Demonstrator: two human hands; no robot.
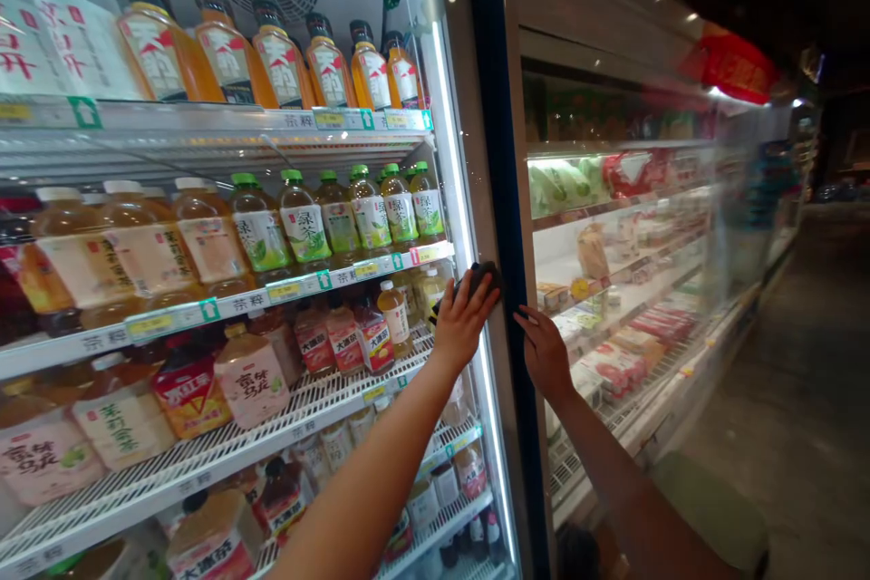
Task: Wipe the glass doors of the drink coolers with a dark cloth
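Observation:
My left hand (464, 319) reaches across the front of a lit drinks fridge, back of the hand towards me. Its fingers are bent over a black cloth (487, 277), pressed against the glass door beside its right frame. Part of the cloth lies hidden under the palm. My right hand (546, 355) is raised just right of the dark upright strip (490, 136), fingertips pointing up and left. A couple of its fingers are stretched and apart, and nothing shows in them; whether they touch the strip, I cannot tell.
Tea bottles (304, 222) and larger jugs (251, 378) fill the shelves behind the glass. To the right, a long chilled case (632, 290) holds packaged goods, looking blurred. A dark floor (781, 362) runs beside it, with a greenish shape (710, 512) at lower right.

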